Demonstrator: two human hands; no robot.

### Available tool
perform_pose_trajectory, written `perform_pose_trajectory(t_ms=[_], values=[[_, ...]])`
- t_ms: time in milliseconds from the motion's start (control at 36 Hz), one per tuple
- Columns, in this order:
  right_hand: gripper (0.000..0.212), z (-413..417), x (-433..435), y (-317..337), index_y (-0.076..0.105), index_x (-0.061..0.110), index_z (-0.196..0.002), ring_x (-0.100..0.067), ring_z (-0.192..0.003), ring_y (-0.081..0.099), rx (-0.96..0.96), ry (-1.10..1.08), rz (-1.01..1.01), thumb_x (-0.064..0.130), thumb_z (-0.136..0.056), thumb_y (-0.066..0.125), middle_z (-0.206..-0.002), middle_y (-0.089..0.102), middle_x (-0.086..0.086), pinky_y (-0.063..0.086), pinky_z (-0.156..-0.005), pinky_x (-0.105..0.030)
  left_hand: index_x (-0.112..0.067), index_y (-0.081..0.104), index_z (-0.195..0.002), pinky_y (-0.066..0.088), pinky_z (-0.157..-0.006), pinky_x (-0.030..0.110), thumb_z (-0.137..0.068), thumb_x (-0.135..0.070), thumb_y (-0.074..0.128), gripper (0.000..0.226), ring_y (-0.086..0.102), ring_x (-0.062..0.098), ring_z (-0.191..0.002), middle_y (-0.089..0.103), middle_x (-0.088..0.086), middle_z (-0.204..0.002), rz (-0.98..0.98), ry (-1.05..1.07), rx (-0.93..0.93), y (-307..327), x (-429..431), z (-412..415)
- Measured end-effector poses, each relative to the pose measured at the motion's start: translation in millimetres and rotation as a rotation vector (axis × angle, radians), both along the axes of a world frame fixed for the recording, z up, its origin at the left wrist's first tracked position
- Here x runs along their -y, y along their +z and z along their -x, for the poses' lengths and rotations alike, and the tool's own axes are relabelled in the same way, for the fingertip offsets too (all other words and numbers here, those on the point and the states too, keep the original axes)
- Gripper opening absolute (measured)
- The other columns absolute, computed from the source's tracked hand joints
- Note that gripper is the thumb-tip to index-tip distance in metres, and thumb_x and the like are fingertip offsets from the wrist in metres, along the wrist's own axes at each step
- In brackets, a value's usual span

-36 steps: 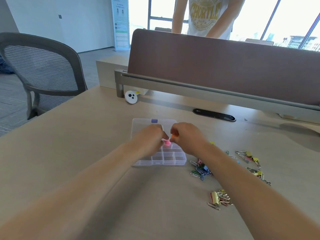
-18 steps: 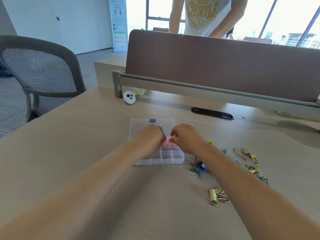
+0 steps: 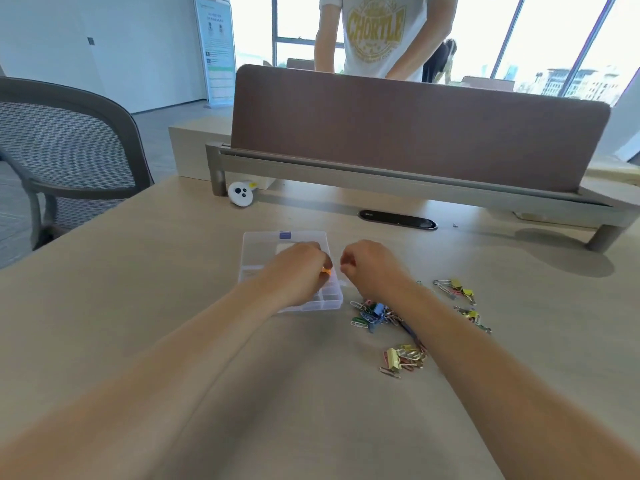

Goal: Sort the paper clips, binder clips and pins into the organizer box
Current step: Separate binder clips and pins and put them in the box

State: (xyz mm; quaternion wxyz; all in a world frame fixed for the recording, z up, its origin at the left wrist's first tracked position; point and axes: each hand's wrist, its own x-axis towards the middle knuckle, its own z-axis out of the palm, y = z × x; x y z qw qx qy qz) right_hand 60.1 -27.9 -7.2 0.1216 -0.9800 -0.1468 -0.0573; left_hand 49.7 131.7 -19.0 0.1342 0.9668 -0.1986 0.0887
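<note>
A clear plastic organizer box lies open on the desk, its lid folded away from me. My left hand rests over the box's compartments and pinches a small orange item at its fingertips. My right hand hovers just right of the box with fingers curled; I see nothing in it. Loose coloured paper clips lie right of the box. Gold and pink binder clips sit nearer me. Yellow binder clips lie farther right, with another small cluster of clips below them.
A brown desk divider on a grey rail crosses the far side. A small white round device and a black cable grommet lie before it. A mesh office chair stands at left. A person stands behind the divider.
My hands, joined over the box around a pink item, have drawn apart. The right hand moved right off the box. An orange item now shows at my left fingertips.
</note>
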Motion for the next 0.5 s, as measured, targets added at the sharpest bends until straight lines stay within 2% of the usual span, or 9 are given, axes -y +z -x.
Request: perform_pose_trajectory(t_ms=[83,194,306,361,417,500], values=[[0.019,22.3,23.4,9.2,0.067,0.016,-0.105,-0.021,-0.095,0.059,-0.021,-0.039,-0.004,0.024,-0.096,0.053,-0.104,0.063,-0.004,0.046,-0.081,-0.031,-0.019,0.065,-0.119,0.049,-0.086,0.034,-0.094,-0.027,0.053,0.029,0.06,0.024,-0.103,0.059,0.003,-0.117,0.012,-0.035,0.001,6.7,19.1,14.7],[0.017,52.5,56.3,12.8,0.065,0.019,-0.103,-0.019,-0.091,0.058,-0.057,-0.096,0.013,0.028,-0.097,0.052,-0.102,0.064,-0.001,0.048,-0.079,-0.031,-0.019,0.066,-0.114,0.042,-0.075,0.029,-0.094,-0.031,0.053,0.027,0.059,0.021,-0.095,0.06,0.002,-0.107,0.015,-0.084,0.01,13.6,47.2,36.6],[0.015,77.1,85.8,11.4,0.065,0.023,-0.098,-0.018,-0.088,0.059,-0.067,-0.16,0.031,0.027,-0.096,0.051,-0.1,0.065,0.002,0.052,-0.078,-0.032,-0.016,0.067,-0.098,0.05,-0.073,0.036,-0.093,-0.031,0.054,0.02,0.06,0.024,-0.087,0.06,0.004,-0.095,-0.019,-0.117,-0.021,13.9,70.9,55.5],[0.014,86.6,97.5,9.9,0.065,0.025,-0.096,-0.019,-0.089,0.06,-0.068,-0.2,0.029,0.028,-0.095,0.052,-0.1,0.066,0.002,0.053,-0.079,-0.035,-0.015,0.065,-0.092,0.045,-0.066,0.032,-0.093,-0.03,0.054,0.018,0.059,0.024,-0.085,0.06,0.004,-0.095,-0.035,-0.13,-0.01,14.3,81.2,63.7],[0.015,95.6,108.2,8.2,0.065,0.022,-0.098,-0.02,-0.091,0.061,-0.073,-0.222,0.043,0.026,-0.095,0.051,-0.102,0.067,0.0,0.053,-0.08,-0.035,-0.016,0.065,-0.097,0.035,-0.063,0.028,-0.093,-0.029,0.054,0.017,0.058,0.023,-0.088,0.059,0.004,-0.099,-0.04,-0.137,-0.003,13.2,90.2,70.6],[0.018,108.4,121.0,4.5,0.067,0.019,-0.1,-0.019,-0.087,0.06,-0.085,-0.233,0.036,0.021,-0.096,0.049,-0.101,0.067,-0.001,0.049,-0.072,-0.031,-0.016,0.064,-0.105,0.035,-0.067,0.028,-0.093,-0.032,0.056,0.021,0.056,0.021,-0.088,0.06,0.005,-0.103,-0.029,-0.152,-0.001,5.8,99.9,75.1]])
